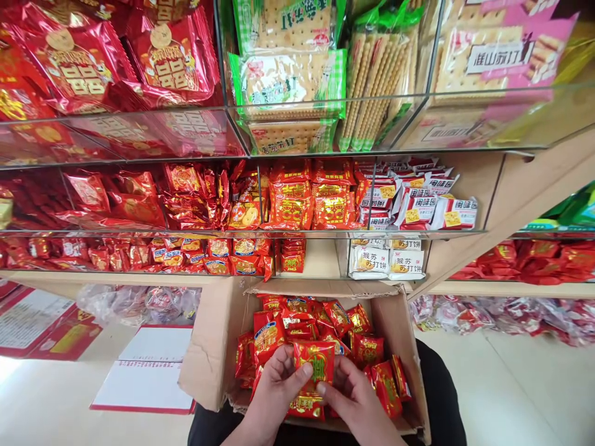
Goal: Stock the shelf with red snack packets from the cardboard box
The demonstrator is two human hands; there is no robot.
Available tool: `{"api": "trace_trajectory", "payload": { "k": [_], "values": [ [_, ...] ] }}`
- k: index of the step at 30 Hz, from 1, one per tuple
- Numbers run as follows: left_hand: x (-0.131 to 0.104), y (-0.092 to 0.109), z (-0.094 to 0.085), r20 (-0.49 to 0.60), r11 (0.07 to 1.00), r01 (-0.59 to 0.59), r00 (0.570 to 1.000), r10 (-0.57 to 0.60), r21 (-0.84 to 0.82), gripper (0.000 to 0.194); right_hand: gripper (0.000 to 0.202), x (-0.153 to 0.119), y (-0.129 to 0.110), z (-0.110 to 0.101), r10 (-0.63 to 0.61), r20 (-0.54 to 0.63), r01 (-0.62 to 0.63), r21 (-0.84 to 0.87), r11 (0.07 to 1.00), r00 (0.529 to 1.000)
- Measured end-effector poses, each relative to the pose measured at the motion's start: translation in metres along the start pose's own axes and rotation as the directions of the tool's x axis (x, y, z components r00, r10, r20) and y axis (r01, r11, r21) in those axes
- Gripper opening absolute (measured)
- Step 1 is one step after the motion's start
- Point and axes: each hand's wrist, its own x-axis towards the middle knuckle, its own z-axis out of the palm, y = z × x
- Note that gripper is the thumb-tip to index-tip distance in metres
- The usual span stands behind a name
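While a stocked shelf (325, 259) spans the view at twelve o'clock, an open box (209, 347) sits at six, heaped with red packets (385, 390). Above the heap, the left hand (279, 385) at eight o'clock and the right hand (352, 396) at four have thumbs and fingers clamped on one held packet (320, 356), also at six.

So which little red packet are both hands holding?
The red packet with the greenish-gold character, pinched between the left hand and right hand over the cardboard box; the other packets there lie inside it.
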Motion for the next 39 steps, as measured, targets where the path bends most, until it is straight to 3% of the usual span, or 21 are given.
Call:
{"api": "trace_trajectory", "payload": {
  "k": [2,4,7,9,12,16,22,26,30,33,36,39],
  "values": [
    [0.003,0.000,-0.006,0.011,0.995,-0.047,0.999,0.046,0.083,0.037,0.030,0.000,-0.001,-0.003,0.023,0.043,-0.017,-0.145,0.989,0.999],
    [0.006,0.000,-0.015,0.043,0.969,-0.115,0.993,0.108,0.217,0.043,0.028,-0.001,-0.002,-0.005,-0.013,0.014,0.017,-0.354,0.935,1.000],
    [0.009,-0.001,-0.024,0.106,0.933,-0.113,0.991,0.081,0.341,0.023,0.028,-0.003,-0.001,-0.006,-0.089,-0.035,0.057,-0.528,0.848,0.995],
    [0.009,-0.003,-0.026,0.095,0.948,-0.054,0.995,0.025,0.313,0.017,0.029,-0.004,0.000,-0.005,-0.063,-0.091,0.008,-0.509,0.860,0.994],
    [0.005,-0.006,-0.023,-0.009,0.984,0.027,1.000,-0.026,0.175,0.021,0.038,-0.005,0.002,-0.005,0.010,-0.177,-0.089,-0.446,0.890,0.984],
    [0.001,-0.005,-0.019,-0.069,0.994,0.102,0.993,-0.099,0.043,0.027,0.049,-0.005,0.003,-0.006,0.013,-0.188,-0.088,-0.397,0.914,0.982],
    [0.001,-0.002,-0.023,-0.070,0.987,0.119,0.991,-0.112,0.110,0.040,0.054,-0.006,0.007,-0.007,0.046,-0.185,-0.121,-0.421,0.899,0.982],
    [0.001,-0.004,-0.021,-0.058,0.990,0.099,0.994,-0.093,0.103,0.044,0.052,-0.006,0.005,-0.008,0.061,-0.097,-0.095,-0.405,0.909,0.993],
    [0.000,0.004,-0.021,-0.045,0.985,0.057,0.998,-0.050,0.164,0.040,0.046,-0.002,-0.016,-0.011,0.052,-0.014,-0.053,-0.434,0.900,0.999],
    [0.006,0.017,-0.033,-0.124,0.962,-0.019,0.991,0.055,0.274,0.041,0.044,0.006,-0.036,-0.016,0.020,-0.035,-0.033,-0.408,0.912,0.999],
    [0.015,0.026,-0.062,-0.227,0.858,-0.172,0.922,0.314,0.484,0.043,0.048,0.018,-0.052,-0.024,0.007,-0.082,-0.034,-0.333,0.942,0.997],
    [0.020,0.019,-0.100,-0.199,0.524,-0.222,0.750,0.631,0.823,0.043,0.046,0.031,-0.062,-0.032,-0.037,-0.095,0.003,-0.334,0.943,0.995]
  ]
}}
